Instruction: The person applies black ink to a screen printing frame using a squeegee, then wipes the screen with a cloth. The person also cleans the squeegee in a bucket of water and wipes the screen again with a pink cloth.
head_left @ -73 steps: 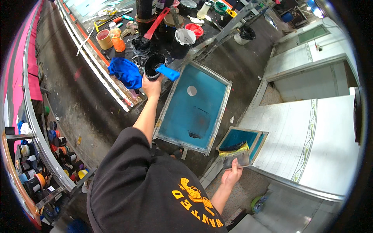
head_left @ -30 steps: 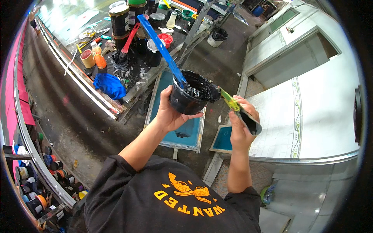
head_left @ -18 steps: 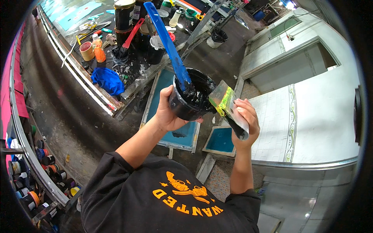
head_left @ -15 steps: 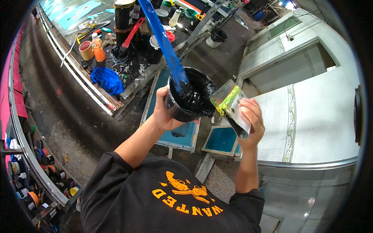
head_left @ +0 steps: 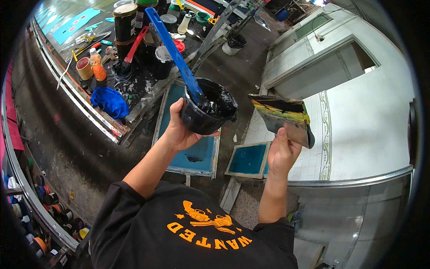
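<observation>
My left hand (head_left: 179,125) grips a black tub (head_left: 204,118) of glossy black ink at chest height, with a long blue spatula (head_left: 172,49) slanting up out of it. My right hand (head_left: 286,150) is closed on a wide grey scraper (head_left: 277,117) smeared with black and yellow, held apart from the tub's right side. Below the tub, a large teal screen in a frame (head_left: 190,152) is partly hidden. A smaller teal screen (head_left: 247,159) stands lower right, behind my right forearm.
At upper left, a cluttered table (head_left: 152,89) holds cans, bottles, a red spatula (head_left: 136,44) and a blue cloth (head_left: 109,103). A white tiled structure (head_left: 358,125) with openings fills the right side. A bucket (head_left: 234,44) stands behind, and several ink pots (head_left: 53,197) are at lower left.
The scraper, at the tub's rim a moment ago, has moved rightward away from it and turned its smeared edge upward. The tub has shifted slightly left in view.
</observation>
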Action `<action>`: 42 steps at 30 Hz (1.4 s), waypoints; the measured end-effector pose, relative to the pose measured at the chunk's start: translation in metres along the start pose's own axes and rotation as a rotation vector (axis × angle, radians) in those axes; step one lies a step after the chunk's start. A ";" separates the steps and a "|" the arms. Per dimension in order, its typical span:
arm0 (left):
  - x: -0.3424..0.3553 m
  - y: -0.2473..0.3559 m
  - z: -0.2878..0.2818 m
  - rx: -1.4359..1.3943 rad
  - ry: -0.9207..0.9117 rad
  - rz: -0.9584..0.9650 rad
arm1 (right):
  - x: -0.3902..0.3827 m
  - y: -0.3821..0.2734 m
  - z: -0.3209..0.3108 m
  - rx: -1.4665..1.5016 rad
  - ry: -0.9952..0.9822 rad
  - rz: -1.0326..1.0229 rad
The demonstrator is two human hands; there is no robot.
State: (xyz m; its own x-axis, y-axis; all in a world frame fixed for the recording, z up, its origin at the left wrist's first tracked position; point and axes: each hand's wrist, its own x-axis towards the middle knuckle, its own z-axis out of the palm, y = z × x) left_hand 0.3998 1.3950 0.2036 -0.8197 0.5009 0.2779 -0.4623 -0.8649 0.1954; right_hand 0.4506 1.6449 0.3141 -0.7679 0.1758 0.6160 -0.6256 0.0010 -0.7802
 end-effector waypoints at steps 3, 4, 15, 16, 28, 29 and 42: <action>0.005 -0.003 0.000 0.110 0.047 0.000 | -0.007 0.000 0.002 -0.054 -0.013 0.014; 0.006 -0.005 0.002 0.141 0.075 0.004 | -0.009 0.001 -0.001 -0.108 -0.043 -0.002; 0.016 -0.021 0.005 -0.018 0.101 -0.017 | -0.019 0.008 0.015 -0.220 -0.097 -0.149; 0.017 -0.022 0.006 -0.038 0.105 -0.015 | -0.018 0.010 0.017 -0.226 -0.113 -0.192; 0.005 -0.026 0.030 -0.181 -0.027 -0.098 | 0.000 0.053 -0.014 -0.612 -0.185 -0.336; 0.001 -0.025 0.031 -0.208 -0.076 -0.086 | 0.001 0.056 -0.021 -0.664 -0.192 -0.340; -0.114 0.059 -0.045 0.042 0.058 0.300 | -0.159 0.138 -0.057 -0.976 -0.141 0.450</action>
State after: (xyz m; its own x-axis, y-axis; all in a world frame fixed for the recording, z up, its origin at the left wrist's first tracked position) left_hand 0.4511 1.2851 0.1411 -0.9361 0.2197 0.2746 -0.1835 -0.9713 0.1515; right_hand 0.4943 1.6736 0.1018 -0.9477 0.2409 0.2094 0.0494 0.7588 -0.6494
